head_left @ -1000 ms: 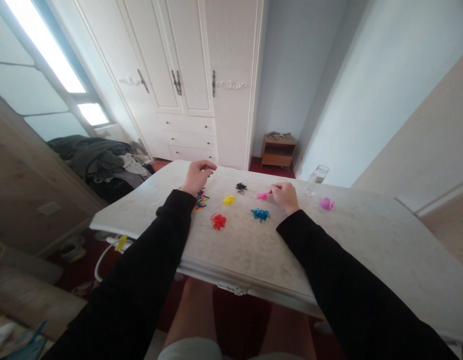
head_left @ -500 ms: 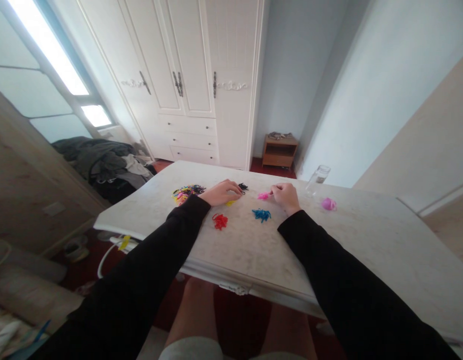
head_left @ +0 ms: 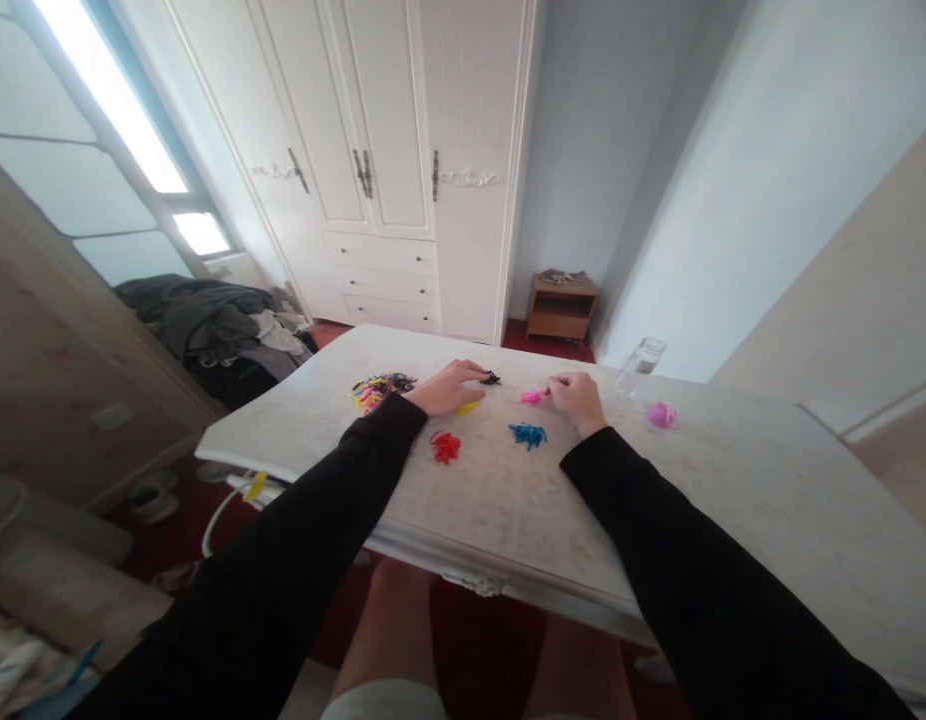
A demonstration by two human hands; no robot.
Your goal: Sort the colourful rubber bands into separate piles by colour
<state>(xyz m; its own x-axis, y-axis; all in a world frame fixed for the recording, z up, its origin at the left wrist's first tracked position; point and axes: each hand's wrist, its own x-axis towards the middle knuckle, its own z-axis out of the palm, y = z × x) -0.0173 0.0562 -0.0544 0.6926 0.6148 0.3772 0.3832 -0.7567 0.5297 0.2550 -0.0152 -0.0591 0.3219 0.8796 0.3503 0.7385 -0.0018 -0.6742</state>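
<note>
My left hand (head_left: 452, 388) reaches over the table with its fingers stretched out, their tips touching a small black pile of what look like rubber bands (head_left: 492, 378). Partly hidden under that hand is a yellow pile (head_left: 467, 408). My right hand (head_left: 578, 402) is closed in a pinch at the edge of the pink rubber bands (head_left: 532, 397). Nearer to me lie a red pile (head_left: 445, 447) and a blue pile (head_left: 527, 435). Left of my left hand, a mixed-colour heap (head_left: 377, 390) is partly covered by my sleeve.
A clear glass jar (head_left: 638, 368) stands at the back right of the white table (head_left: 493, 510). Beside it sits a pinkish-purple bundle (head_left: 662, 415). Beyond the table are a white wardrobe (head_left: 470, 240), a small wooden nightstand (head_left: 560, 305) and piled clothes (head_left: 208, 320).
My left fingertips have moved slightly away from me onto the black pile; a dark loop showed at them before. My right hand stays pinched by the pink pile. The view has shifted slightly.
</note>
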